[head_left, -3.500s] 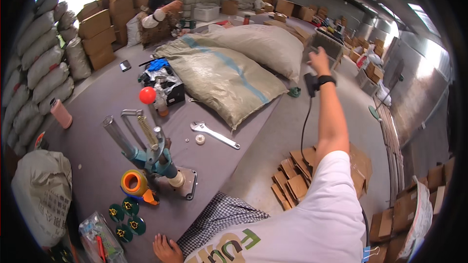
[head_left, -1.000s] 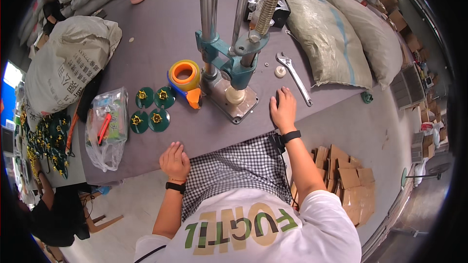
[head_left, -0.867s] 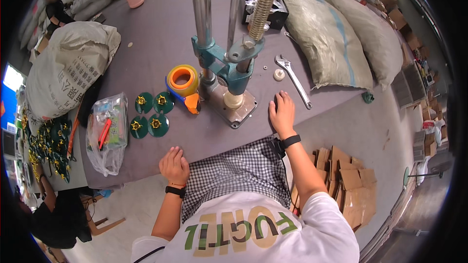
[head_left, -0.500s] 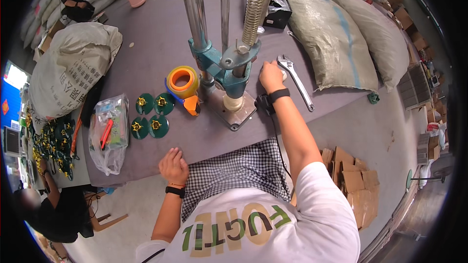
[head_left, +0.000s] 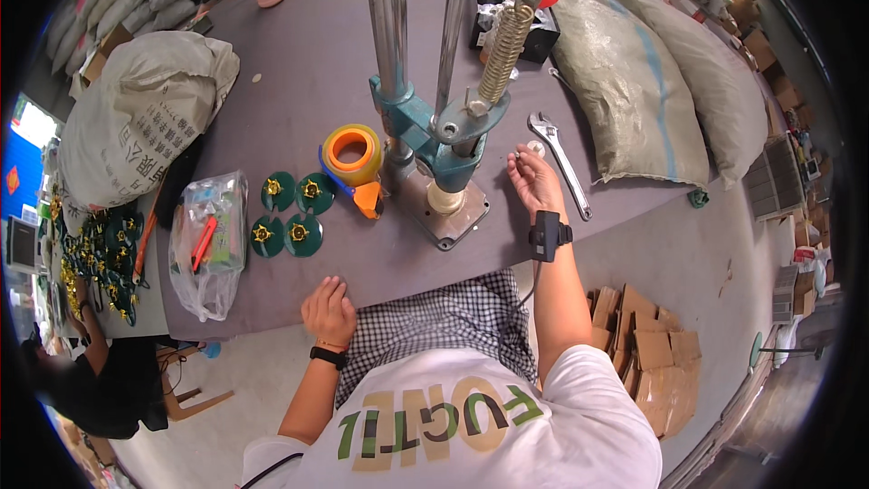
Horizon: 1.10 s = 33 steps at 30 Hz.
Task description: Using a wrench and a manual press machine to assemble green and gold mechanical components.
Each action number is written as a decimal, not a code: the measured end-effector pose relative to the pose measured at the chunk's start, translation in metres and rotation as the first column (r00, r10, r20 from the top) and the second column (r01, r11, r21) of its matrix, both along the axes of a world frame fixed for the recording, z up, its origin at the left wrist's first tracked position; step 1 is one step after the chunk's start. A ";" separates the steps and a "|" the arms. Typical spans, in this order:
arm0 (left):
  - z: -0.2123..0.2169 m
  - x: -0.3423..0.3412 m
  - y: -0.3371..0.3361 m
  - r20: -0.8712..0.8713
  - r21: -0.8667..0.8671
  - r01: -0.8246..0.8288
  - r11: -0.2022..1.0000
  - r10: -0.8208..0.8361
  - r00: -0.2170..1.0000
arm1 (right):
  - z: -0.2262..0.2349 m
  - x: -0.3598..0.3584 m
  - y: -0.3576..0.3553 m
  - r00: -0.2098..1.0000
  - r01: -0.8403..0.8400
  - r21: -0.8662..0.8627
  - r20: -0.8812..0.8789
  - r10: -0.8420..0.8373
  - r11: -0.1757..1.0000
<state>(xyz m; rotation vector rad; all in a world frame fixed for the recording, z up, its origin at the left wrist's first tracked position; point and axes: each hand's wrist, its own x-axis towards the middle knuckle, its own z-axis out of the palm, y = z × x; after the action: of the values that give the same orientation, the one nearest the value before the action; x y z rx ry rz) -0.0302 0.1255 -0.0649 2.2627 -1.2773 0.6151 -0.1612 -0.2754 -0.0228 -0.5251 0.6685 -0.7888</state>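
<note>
My right hand (head_left: 536, 183) is turned palm up to the right of the hand press (head_left: 443, 149), its fingers curled and their tips together. Whatever is between those fingertips is too small to make out. Just behind them is a small white round piece (head_left: 537, 148), and an adjustable wrench (head_left: 563, 165) lies to their right. My left hand (head_left: 329, 310) rests at the table's front edge, back upward, with its fingers loosely folded and no object showing. Several dark green discs with gold star-shaped fittings (head_left: 303, 234) lie left of the press, beside a tape dispenser (head_left: 351, 150).
A clear plastic bag with a red cutter (head_left: 205, 243) is at the table's left. Full woven sacks (head_left: 625, 81) lie at the right, another sack (head_left: 136, 127) at the left. A black box (head_left: 540, 40) stands behind the press. Another person (head_left: 118, 389) sits at the lower left.
My right hand has turned from back up to palm up and drawn slightly toward me, uncovering the white piece. My left hand stays at the edge. The whole view has shifted a little.
</note>
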 end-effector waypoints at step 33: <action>-0.003 -0.004 0.000 0.009 0.013 -0.042 0.999 0.042 0.999 | 0.045 -0.017 0.047 0.962 -0.143 -0.301 -0.266 0.061 0.943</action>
<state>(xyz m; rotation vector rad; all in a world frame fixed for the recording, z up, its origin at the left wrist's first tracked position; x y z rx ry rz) -0.0346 0.1253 -0.0676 2.3052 -1.2441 0.6342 -0.1787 -0.2279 0.0221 -0.9608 0.7463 -0.7403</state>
